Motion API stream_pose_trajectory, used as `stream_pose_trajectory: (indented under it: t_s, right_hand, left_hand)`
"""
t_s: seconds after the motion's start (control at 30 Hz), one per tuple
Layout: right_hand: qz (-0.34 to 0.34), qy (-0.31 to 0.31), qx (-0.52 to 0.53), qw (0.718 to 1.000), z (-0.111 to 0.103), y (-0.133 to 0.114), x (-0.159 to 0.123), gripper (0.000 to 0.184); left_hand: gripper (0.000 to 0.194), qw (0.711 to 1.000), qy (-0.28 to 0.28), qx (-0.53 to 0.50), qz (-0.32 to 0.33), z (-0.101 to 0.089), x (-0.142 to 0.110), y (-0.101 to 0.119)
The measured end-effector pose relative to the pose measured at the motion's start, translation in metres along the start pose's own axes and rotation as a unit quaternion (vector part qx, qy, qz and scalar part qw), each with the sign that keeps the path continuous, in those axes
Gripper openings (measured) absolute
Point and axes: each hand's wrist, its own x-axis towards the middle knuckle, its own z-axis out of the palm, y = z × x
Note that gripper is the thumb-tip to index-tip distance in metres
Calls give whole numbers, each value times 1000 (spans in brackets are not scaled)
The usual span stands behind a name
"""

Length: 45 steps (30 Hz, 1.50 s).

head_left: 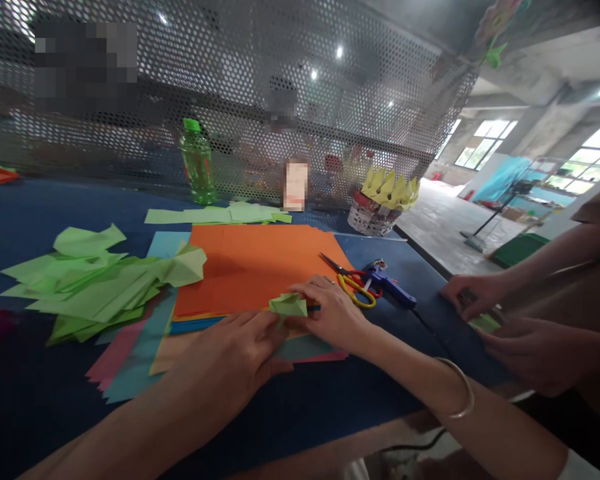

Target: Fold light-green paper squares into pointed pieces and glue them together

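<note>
A small folded piece of light green paper is pinched between my two hands, above the near edge of a stack of orange paper. My left hand has its fingers closed at the paper's lower left side. From the right, my right hand grips the same piece, thumb below and fingers over its edge. Red- and yellow-handled scissors lie just beyond my right hand. Left of the stack spreads a loose heap of green paper pieces.
Behind the stack stand a green bottle and a basket with folded yellow points. A blue glue gun lies right of the scissors, its cord trailing toward me. At the right edge another person's hands hold green paper. Perforated metal mesh rises behind.
</note>
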Motion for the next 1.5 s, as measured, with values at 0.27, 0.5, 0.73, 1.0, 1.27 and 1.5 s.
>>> stream_pose_trajectory:
  t_s: [0.27,0.5,0.73,1.0,1.27,1.5]
  right_hand:
    - [17,-17,17,1000,0,2,2,49]
    - [20,-16,20,999,1,5,1,48]
    - [16,-17,24,999,0,5,-1,49]
    - [14,-20,36,999,-1,5,1,49]
    - [9,-13,50,999,0,8,1,47]
    - [12,17,126,992,-4,21,4,25]
  left_hand:
    - [22,1000,-19,1,-10,-5,2,2]
    - [17,999,-40,17,-19,-11,3,7]
    - [21,998,-48,14,-26,-9,2,7]
    - [23,1000,-15,3,-18,-7,0,5]
    - [21,1000,-9,8,-19,-8,0,6]
    - [28,999,39,10,-12,-10,-4,1]
